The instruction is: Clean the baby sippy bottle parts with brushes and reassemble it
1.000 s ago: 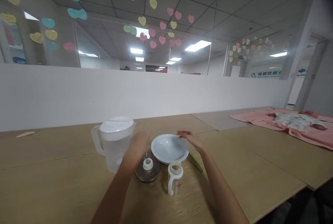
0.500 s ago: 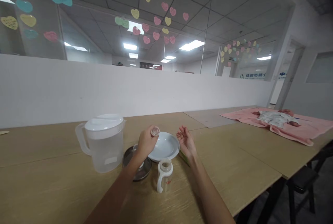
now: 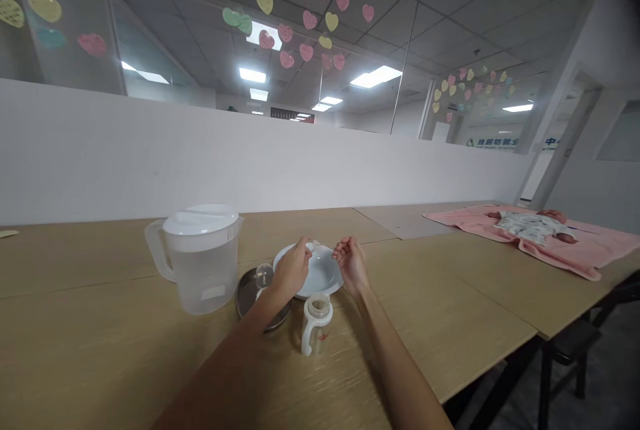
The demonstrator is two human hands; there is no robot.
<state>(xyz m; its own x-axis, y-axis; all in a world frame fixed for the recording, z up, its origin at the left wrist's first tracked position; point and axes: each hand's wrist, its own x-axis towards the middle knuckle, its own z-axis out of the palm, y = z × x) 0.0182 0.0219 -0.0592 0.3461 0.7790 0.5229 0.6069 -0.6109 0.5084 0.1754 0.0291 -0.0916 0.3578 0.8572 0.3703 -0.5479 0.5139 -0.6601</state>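
My left hand (image 3: 294, 267) is closed on a small clear bottle nipple (image 3: 314, 244), whose tip shows past the fingertips. It hangs over a white bowl (image 3: 320, 277). Across the bowl's right rim, my right hand (image 3: 352, 263) is held up with its fingers loosely curled and a little apart, nothing visible in it. In front of the bowl stands a baby bottle (image 3: 318, 327) with a white handle and collar, its top uncovered. A dark round metal tray (image 3: 245, 300), partly behind my left forearm, carries a clear dome-shaped cap (image 3: 264, 275) and a white piece mostly hidden.
A large lidded plastic pitcher (image 3: 203, 270) stands left of the tray. Far right, a baby doll (image 3: 530, 227) lies on a pink towel (image 3: 465, 222). A low white wall (image 3: 280, 170) with glass above runs behind the table (image 3: 450, 303). A dark stool (image 3: 570, 347) is beside it.
My left hand has turned, so the nipple points toward the right hand instead of facing me. The right hand's fingers have curled in more and come nearer the left. The view has tilted slightly down.
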